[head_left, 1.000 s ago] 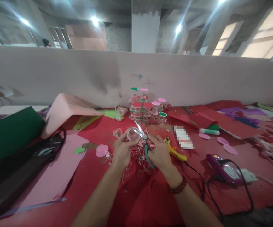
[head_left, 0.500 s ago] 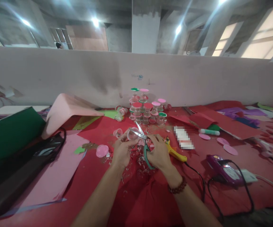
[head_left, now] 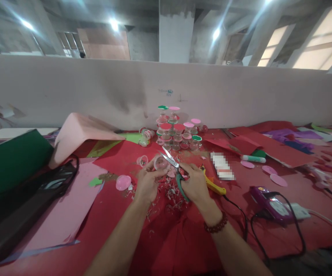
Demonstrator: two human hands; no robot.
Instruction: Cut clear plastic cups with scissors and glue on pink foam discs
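Note:
My left hand point(head_left: 148, 182) is closed on a small clear plastic cup point(head_left: 160, 163), held by its side. My right hand point(head_left: 195, 184) grips green-handled scissors point(head_left: 174, 162), whose blades lie against or just beside the cup's right rim. Whether the blades touch the plastic I cannot tell. Beneath both hands, thin shavings point(head_left: 171, 191) litter the red sheet. A pink-topped piece point(head_left: 123, 182) lies left of my left hand, and another small clear cup point(head_left: 142, 160) lies just beyond it.
Stacked clear cups with coloured discs point(head_left: 170, 132) stand against the white partition point(head_left: 97, 92). To the right are a yellow-handled tool point(head_left: 216, 188) with a cord, a marker point(head_left: 252, 158), pink discs point(head_left: 278, 179) and a purple power box point(head_left: 271, 205). A black bag point(head_left: 33, 207) lies left.
The scissor blades have drawn closer together at the cup's rim. Both hands keep nearly the same place, and the whole view has shifted slightly.

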